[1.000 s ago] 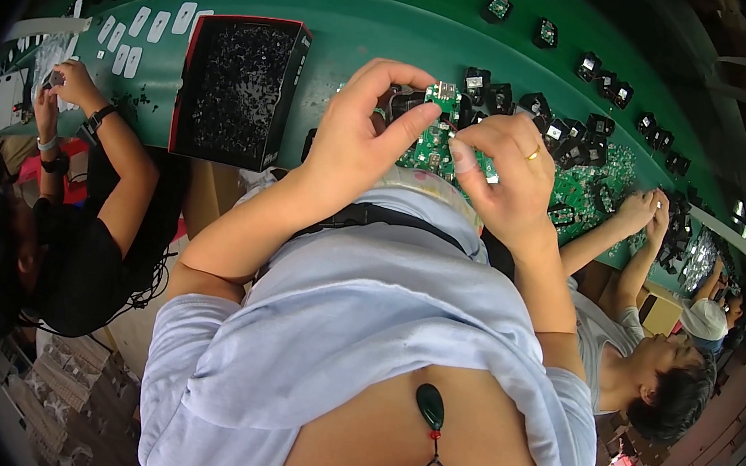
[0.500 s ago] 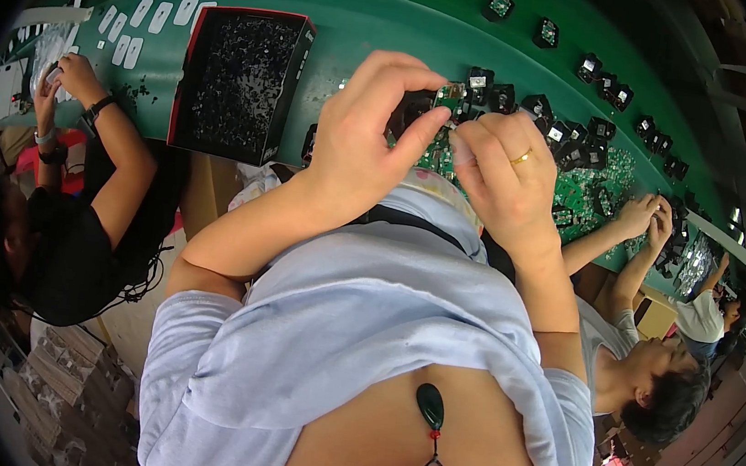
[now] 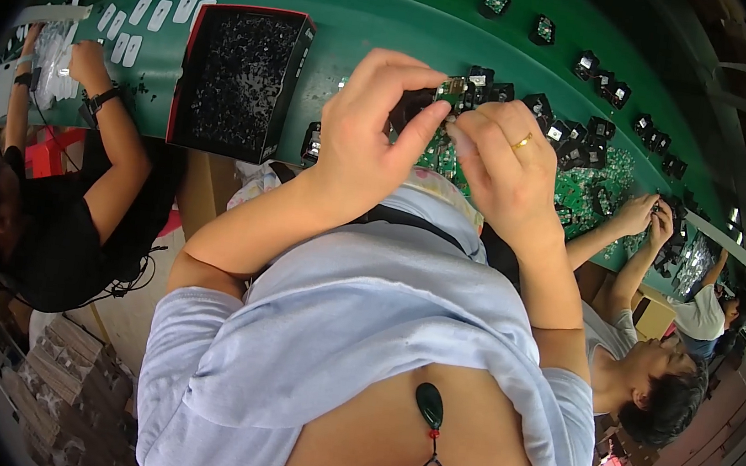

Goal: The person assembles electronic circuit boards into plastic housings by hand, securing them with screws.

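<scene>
a dark green pendant [image 3: 429, 407] on a black cord hung nearest, over the wearer's pale blue shirt [image 3: 363, 324]. past it came the near edge of the green desk [image 3: 338, 54], and above that edge, around its middle, were the two hands. the left hand [image 3: 368, 117] pinched a small green circuit board [image 3: 450, 87] between thumb and fingers, the board standing tilted up. the right hand [image 3: 508, 161], a gold ring [image 3: 522, 141] on one finger, had its thumb and fingertips drawn together just beside the board's lower end; whether they gripped anything could not be told.

along the near edge to the left stood an open box [image 3: 290, 86] filled with small black parts [image 3: 236, 79]. to the right lay a spread of loose green boards [image 3: 614, 173], with black housings [image 3: 576, 150] clustered just beyond. nearer the desk's right end were a co-worker's hands [image 3: 646, 218], held close together. toward its left end, another co-worker's hand [image 3: 88, 64] was near clear plastic [image 3: 53, 68]. flat white pieces [image 3: 160, 15] lay beyond the box, and board-topped black units [image 3: 496, 3] lined the far side.
</scene>
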Demonstrator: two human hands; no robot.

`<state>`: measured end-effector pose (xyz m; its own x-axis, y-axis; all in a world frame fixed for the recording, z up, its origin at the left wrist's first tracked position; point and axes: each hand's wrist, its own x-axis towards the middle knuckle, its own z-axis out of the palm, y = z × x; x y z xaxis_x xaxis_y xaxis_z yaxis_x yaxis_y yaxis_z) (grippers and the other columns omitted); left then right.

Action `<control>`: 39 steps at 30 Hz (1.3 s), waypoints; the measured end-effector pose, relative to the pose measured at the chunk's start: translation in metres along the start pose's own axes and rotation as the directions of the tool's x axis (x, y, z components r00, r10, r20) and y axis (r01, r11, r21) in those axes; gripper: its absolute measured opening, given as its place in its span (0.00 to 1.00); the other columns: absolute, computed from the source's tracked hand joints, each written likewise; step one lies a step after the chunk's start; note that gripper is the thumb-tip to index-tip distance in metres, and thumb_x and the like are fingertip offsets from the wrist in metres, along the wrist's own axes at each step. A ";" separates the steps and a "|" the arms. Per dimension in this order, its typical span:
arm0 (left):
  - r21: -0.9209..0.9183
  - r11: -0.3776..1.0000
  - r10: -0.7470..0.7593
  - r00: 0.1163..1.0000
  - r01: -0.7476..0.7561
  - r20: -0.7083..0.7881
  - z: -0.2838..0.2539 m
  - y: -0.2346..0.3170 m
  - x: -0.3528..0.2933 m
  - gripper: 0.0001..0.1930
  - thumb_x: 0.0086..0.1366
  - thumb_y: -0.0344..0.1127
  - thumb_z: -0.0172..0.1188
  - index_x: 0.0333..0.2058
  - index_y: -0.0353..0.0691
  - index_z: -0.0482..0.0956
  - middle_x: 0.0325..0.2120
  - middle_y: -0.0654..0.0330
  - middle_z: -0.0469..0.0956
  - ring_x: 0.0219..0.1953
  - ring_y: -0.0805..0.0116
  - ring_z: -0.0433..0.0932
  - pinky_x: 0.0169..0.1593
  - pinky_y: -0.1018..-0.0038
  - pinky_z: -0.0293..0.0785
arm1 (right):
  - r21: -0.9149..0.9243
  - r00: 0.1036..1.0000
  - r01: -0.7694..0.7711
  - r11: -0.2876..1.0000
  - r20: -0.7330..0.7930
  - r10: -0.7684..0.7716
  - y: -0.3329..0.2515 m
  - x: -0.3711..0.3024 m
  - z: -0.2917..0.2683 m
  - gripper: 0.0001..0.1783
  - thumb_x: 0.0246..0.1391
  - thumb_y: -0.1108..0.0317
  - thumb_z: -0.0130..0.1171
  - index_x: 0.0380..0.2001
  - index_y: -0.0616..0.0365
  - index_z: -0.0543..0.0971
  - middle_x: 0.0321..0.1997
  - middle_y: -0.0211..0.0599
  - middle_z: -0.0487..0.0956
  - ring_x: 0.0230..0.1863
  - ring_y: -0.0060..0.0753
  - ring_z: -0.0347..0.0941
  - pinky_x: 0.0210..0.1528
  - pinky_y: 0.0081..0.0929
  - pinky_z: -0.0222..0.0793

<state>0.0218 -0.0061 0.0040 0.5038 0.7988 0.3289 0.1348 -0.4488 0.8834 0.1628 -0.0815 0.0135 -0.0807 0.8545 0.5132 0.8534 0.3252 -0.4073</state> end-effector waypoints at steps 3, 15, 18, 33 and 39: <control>-0.122 0.986 -0.115 0.993 0.117 0.025 0.000 0.004 -0.004 0.10 0.49 0.24 0.61 0.32 0.35 0.75 0.30 0.57 0.73 0.25 0.68 0.73 0.25 0.78 0.69 | 0.142 0.999 -0.022 0.990 -0.026 0.026 0.004 -0.004 -0.001 0.11 0.33 0.79 0.60 0.26 0.62 0.72 0.26 0.37 0.69 0.27 0.38 0.67 0.27 0.29 0.66; -0.006 0.998 0.067 0.996 -0.067 -0.067 0.005 -0.003 0.002 0.12 0.51 0.27 0.61 0.35 0.37 0.74 0.33 0.56 0.71 0.26 0.67 0.73 0.25 0.77 0.70 | 0.246 0.951 -0.255 0.935 -0.113 0.289 -0.001 -0.020 0.016 0.10 0.41 0.77 0.60 0.30 0.61 0.72 0.26 0.37 0.71 0.27 0.33 0.69 0.26 0.25 0.65; -0.047 0.996 0.076 0.997 -0.076 -0.008 0.005 -0.011 0.000 0.13 0.53 0.28 0.60 0.39 0.37 0.73 0.34 0.56 0.71 0.28 0.68 0.74 0.25 0.78 0.70 | 0.747 0.728 -0.452 0.488 -0.007 0.686 -0.009 -0.027 0.032 0.21 0.48 0.76 0.57 0.44 0.61 0.62 0.28 0.32 0.70 0.30 0.18 0.66 0.31 0.15 0.64; -0.527 0.423 -0.403 0.674 0.737 0.618 -0.003 -0.028 -0.002 0.16 0.55 0.28 0.57 0.43 0.38 0.66 0.37 0.63 0.72 0.37 0.77 0.71 0.39 0.80 0.69 | 0.383 0.976 -0.150 0.911 -0.091 0.199 -0.019 -0.027 0.016 0.11 0.40 0.79 0.59 0.31 0.61 0.77 0.25 0.38 0.73 0.27 0.35 0.71 0.27 0.25 0.68; -0.568 0.598 -0.405 0.824 0.566 0.395 0.006 -0.020 -0.011 0.15 0.59 0.27 0.53 0.44 0.37 0.62 0.39 0.60 0.71 0.39 0.76 0.70 0.42 0.81 0.68 | 0.294 0.940 -0.197 0.935 -0.215 0.266 -0.009 -0.028 0.022 0.09 0.37 0.77 0.61 0.27 0.58 0.78 0.25 0.35 0.73 0.25 0.32 0.69 0.24 0.26 0.65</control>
<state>0.0183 -0.0079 -0.0193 0.6978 0.6821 -0.2187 -0.1186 0.4112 0.9038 0.1465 -0.0992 -0.0137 0.2620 0.8021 0.5367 0.6623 0.2551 -0.7045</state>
